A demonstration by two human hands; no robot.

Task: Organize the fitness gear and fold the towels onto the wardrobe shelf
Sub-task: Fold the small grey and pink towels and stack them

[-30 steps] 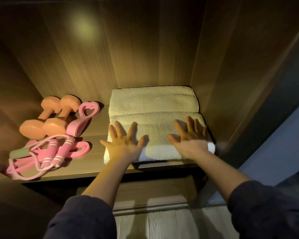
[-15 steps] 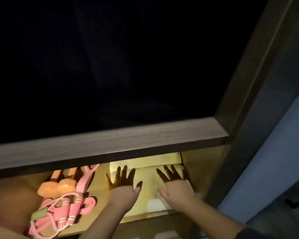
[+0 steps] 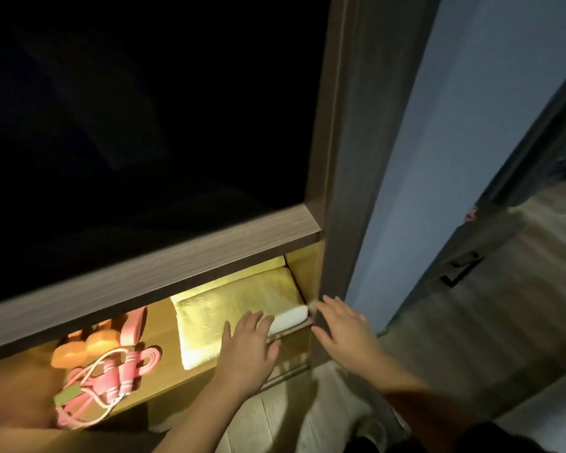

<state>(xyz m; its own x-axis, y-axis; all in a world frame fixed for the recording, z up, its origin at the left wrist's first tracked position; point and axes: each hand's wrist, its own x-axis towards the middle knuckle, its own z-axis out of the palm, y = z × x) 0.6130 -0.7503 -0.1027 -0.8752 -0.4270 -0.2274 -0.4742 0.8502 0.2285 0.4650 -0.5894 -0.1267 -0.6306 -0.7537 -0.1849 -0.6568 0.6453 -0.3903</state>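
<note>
Wardrobe interior above the lit shelf reads black; the upper shelf's wood front edge now crosses mid-frame, higher than half a second ago, and a blue-grey wall and a door fill the right side. Versus the previous frame: left hand has slid back to the towel's front edge, only fingertips over it, fingers spread and flat, gripping nothing; right hand has left the towel entirely and sits off the shelf in front of the wardrobe's side panel, fingers splayed, empty. Count: one folded towel stack, layers not separable, lying at the right end of the lit shelf; two orange dumbbells; one pink resistance band; one pink jump rope with two handles, bundled at the left end. Dumbbell tops are cut off by the upper shelf edge. Green item among the rope is unidentifiable. Right forearm is motion-blurred.
</note>
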